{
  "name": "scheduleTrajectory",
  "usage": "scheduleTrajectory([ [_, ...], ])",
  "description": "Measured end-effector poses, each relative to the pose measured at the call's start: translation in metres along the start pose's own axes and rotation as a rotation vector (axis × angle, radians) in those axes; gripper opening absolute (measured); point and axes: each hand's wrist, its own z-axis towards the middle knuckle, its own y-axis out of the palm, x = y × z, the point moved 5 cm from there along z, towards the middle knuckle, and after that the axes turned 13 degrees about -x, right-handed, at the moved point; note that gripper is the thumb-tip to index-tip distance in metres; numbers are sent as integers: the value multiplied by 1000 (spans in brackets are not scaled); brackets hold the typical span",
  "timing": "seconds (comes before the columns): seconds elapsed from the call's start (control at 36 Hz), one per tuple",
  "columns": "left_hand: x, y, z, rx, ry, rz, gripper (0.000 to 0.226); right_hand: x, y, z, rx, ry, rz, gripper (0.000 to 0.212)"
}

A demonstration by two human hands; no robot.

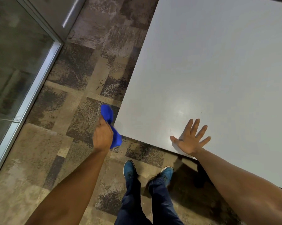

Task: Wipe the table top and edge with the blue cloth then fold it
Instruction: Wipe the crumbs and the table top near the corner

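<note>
Gripping the bunched bright-blue cloth [112,127], your left hand [103,135] holds it against the near-left corner edge of the pale grey flat surface [210,70]; your right hand [189,140] lies flat, fingers spread, beside the near edge.

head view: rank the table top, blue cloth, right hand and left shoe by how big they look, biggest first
1. table top, by far the largest
2. right hand, spread flat
3. blue cloth, bunched and partly hidden by the left hand
4. left shoe

Cloth and right hand look close; that order is unsure.
</note>
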Motion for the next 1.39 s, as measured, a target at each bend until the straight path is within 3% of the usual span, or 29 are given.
scheduleTrajectory([
  [0.08, -9, -19, 7, 95, -46, -39, 48, -2, 0, -3, -7, -1, 5, 116],
  [0.19, 8, -42, 20, 171, 16, -115, 51, -4, -1, -6, -20, -3, 16, 118],
  [0.31, 58, -51, 23, 170, 176, -171, 55, -3, -2, -7, -20, -8, 16, 116],
  [0.42, 115, -31, 20, 58, 337, -131, 62, -2, -1, -5, -20, -12, 7, 115],
  [0.58, 152, 29, -14, 8, 701, 202, 67, 0, 0, 0, 8, -1, -10, 116],
  [0.67, 154, 49, -28, -42, 717, 365, 62, 1, 0, 3, 28, 7, -12, 117],
  [0.78, 150, 64, -29, -331, 679, 442, 57, 4, 1, 6, 41, 15, -11, 117],
  [0.86, 152, 50, -25, -280, 792, 485, 58, 3, 2, 7, 35, 12, -13, 117],
  [1.0, 132, 48, -8, -204, 1055, 760, 56, 2, 1, 5, 11, 0, -11, 123],
  [1.25, 118, 59, 4, -186, 1046, 750, 63, -9, -3, -11, -2, -9, -4, 122],
  [1.39, 114, 56, 17, -118, 819, 709, 62, -12, -4, -17, 4, -27, -7, 129],
])
